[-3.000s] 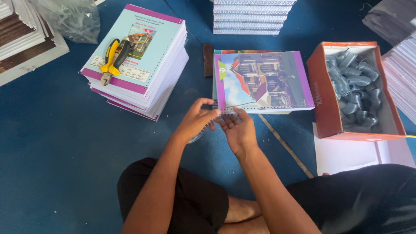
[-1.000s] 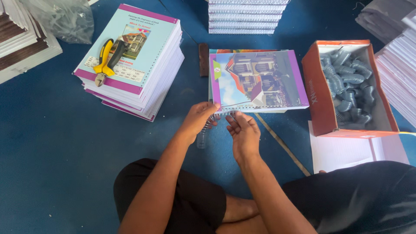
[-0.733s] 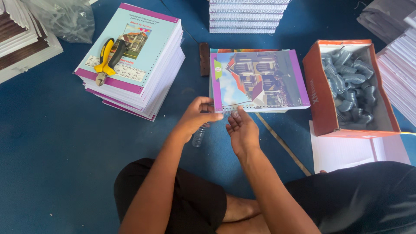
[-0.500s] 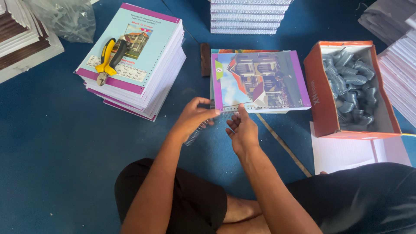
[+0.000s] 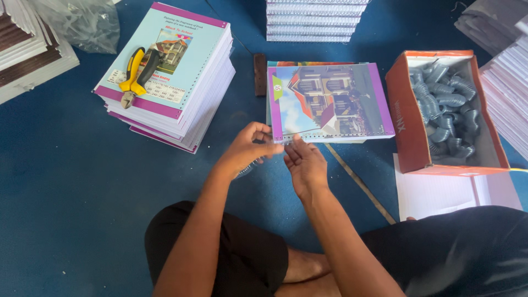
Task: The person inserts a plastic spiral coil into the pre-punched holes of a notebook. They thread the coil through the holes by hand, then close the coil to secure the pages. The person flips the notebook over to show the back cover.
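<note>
Both hands pinch a wire coil (image 5: 248, 166) at the notebook's (image 5: 330, 102) punched edge: left hand (image 5: 248, 147), right hand (image 5: 304, 163); threading needs hole alignment.

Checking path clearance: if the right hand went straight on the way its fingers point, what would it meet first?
Probably the near edge of the notebook. The right hand points up-frame, fingertips almost at the punched edge and the wire spiral held by the left hand; depth unclear.

Colourful house-cover notebook (image 5: 330, 99) flat on floor, punched edge nearest, wire spiral (image 5: 247, 168) at corner
</note>
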